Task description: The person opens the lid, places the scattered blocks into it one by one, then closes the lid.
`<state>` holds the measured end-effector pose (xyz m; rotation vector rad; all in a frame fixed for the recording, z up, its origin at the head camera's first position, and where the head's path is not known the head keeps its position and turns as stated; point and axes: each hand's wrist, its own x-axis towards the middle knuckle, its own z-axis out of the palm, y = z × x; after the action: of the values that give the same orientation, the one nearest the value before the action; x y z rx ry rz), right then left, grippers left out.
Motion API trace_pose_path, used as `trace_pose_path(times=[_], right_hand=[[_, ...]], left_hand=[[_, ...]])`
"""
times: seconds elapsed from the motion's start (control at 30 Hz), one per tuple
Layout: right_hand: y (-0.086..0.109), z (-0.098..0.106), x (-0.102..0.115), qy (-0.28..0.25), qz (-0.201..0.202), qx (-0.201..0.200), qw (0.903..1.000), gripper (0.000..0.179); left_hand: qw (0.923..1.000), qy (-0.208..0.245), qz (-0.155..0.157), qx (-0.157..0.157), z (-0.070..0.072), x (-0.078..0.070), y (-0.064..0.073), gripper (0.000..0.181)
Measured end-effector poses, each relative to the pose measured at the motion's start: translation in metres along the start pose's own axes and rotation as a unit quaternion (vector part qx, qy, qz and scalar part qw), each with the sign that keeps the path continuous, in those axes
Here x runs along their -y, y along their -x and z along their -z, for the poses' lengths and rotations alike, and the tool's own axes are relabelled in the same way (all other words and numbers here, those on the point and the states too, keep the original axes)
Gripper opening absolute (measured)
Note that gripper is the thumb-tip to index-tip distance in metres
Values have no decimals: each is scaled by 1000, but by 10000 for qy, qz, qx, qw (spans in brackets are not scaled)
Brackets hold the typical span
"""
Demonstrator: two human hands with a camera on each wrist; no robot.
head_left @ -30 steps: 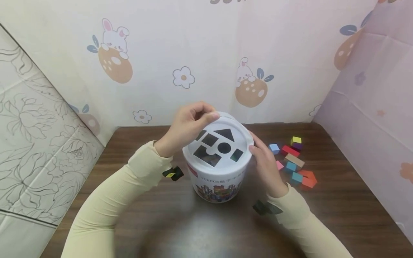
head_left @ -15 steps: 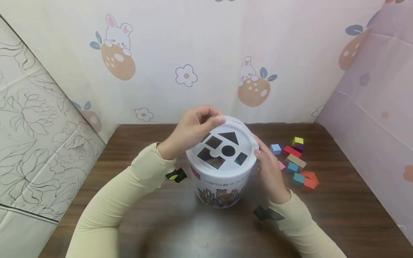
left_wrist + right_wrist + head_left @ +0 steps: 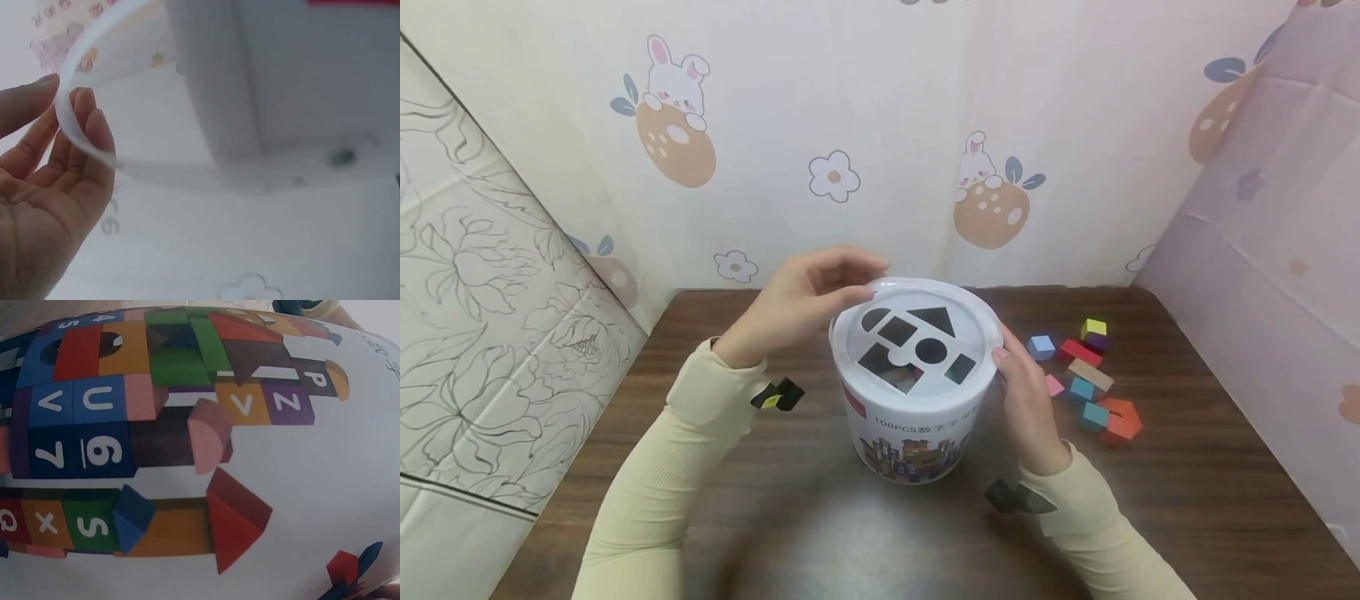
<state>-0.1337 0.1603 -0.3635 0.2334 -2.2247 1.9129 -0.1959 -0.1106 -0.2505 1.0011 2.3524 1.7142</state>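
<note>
A white bucket (image 3: 917, 417) printed with colourful blocks stands upright on the table, its lid (image 3: 973, 321) cut with several dark shaped holes. At its far left rim is my left hand (image 3: 790, 308). The left wrist view shows thumb and fingers pinching the bucket's thin white handle (image 3: 67, 119), which curves away from the side wall. My right hand (image 3: 1028, 408) grips the bucket's right side, thumb at the lid's edge; the fingers behind are mostly hidden. The printed bucket wall (image 3: 294, 475) fills most of the right wrist view.
Right of the bucket lie loose blocks on the dark wooden table (image 3: 1195, 492): a blue cube (image 3: 1041, 347), a red block (image 3: 1080, 352), a tan block (image 3: 1090, 375), a teal cube (image 3: 1081, 389) and an orange piece (image 3: 1122, 421). A patterned cloth wall (image 3: 895, 100) stands behind.
My left hand has moved left along the far rim, uncovering a half-round hole in the lid. The right hand keeps its grip; the bucket sits slightly further right and nearer than at first.
</note>
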Motion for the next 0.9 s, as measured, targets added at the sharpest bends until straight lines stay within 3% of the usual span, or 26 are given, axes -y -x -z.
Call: trace_pose_path(times=[0.1,0.23,0.33,0.47,0.7,0.9], right_hand=[[0,0,-1,-14,28,-32,10000,46],[0,1,-1,-56,-3,-68,10000,47],[-1,0,-1,-64,-37,-89,9999,47],[-1,0,-1,-46,-24,-104,9999,49],[-1,0,1,111,35,-111,9999,51],[-2,0,0,280,48,-155,9995,50]], left_hand=[[9997,47,-187,-165,3,10,1,29],[9969,-334,-369,-610,4,25,-2,27],[9930,-609,-254,-977,3,35,-5,29],[9900,-716,73,-1215,1,49,-11,30],[9874,-627,689,-1278,-2,75,-22,30],[9885,-287,1245,-813,-6,94,-23,32]])
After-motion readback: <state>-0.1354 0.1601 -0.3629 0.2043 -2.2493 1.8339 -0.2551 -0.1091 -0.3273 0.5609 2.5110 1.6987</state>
